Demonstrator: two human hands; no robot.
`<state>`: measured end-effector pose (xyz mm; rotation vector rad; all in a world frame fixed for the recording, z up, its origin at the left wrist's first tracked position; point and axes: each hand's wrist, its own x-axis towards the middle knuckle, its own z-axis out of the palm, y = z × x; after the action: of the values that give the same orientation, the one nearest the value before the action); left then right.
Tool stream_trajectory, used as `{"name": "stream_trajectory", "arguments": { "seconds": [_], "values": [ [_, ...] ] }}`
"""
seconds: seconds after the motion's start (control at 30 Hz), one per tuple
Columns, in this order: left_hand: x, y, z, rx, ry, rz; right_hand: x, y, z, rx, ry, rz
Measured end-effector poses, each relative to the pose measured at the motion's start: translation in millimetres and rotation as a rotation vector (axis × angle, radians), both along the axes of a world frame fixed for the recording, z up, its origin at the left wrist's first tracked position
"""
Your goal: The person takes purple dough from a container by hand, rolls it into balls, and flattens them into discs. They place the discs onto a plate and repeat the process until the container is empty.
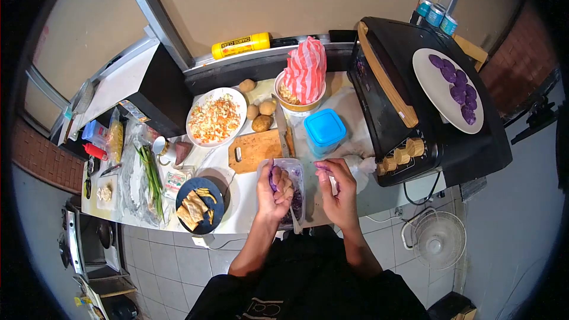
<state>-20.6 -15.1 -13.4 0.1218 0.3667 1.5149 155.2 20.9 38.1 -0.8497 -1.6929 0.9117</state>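
My left hand point(275, 192) is closed round a lump of purple mash point(273, 179), which shows between the fingers and thumb. Below that hand stands a clear plastic container point(300, 169) holding more dark purple mash point(298, 192), with a spoon point(295, 218) leaning in it. To the right of the container, my right hand point(339, 188) is raised with bent fingers parted from the thumb, and purple residue marks its fingertips. Purple flattened rounds point(457, 90) lie on a white oval plate point(428, 83) on top of the black oven.
Behind the container are a wooden cutting board point(255, 151), a knife point(280, 120) and a blue-lidded tub point(325, 127). A dark plate of fried wraps point(192, 207) sits left. The black oven point(385, 95) stands right, a fan point(435, 240) on the floor.
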Motion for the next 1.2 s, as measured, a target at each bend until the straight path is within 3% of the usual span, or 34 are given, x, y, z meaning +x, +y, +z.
{"name": "stream_trajectory", "arguments": {
  "seconds": [0.1, 0.2, 0.3, 0.4, 0.6, 0.73, 0.83, 0.97, 1.1, 1.2],
  "values": [
    [1, 2, 3, 0.087, -0.038, -0.027, -2, -1, 0, 0.001, 0.016, 0.038],
    [17, -1, 39, -0.139, -0.108, 0.098, -4, -7, 3, 0.035, 0.018, 0.083],
    [15, -5, 14, 0.052, -0.386, 0.039, -9, -15, 6, 0.136, -0.065, 0.142],
    [17, -7, 8, 0.069, -0.446, 0.057, -19, -17, 6, 0.201, -0.101, 0.087],
    [27, -13, 36, 0.177, -0.206, 0.026, -26, -16, 6, 0.327, -0.310, 0.070],
    [37, -20, 23, 0.069, 0.067, 0.019, -37, -7, 11, 0.325, -0.373, 0.105],
    [45, -14, 23, 0.161, 0.180, -0.020, -45, -13, 18, 0.295, -0.264, 0.170],
    [46, -8, 36, 0.191, 0.208, -0.023, -50, -28, 13, 0.396, -0.268, 0.227],
    [53, -16, 35, 0.161, 0.230, -0.030, -46, -15, 19, 0.337, -0.203, 0.199],
    [58, -13, 50, 0.209, 0.246, -0.014, -45, -31, 24, 0.382, -0.322, 0.234]
  ]
}}
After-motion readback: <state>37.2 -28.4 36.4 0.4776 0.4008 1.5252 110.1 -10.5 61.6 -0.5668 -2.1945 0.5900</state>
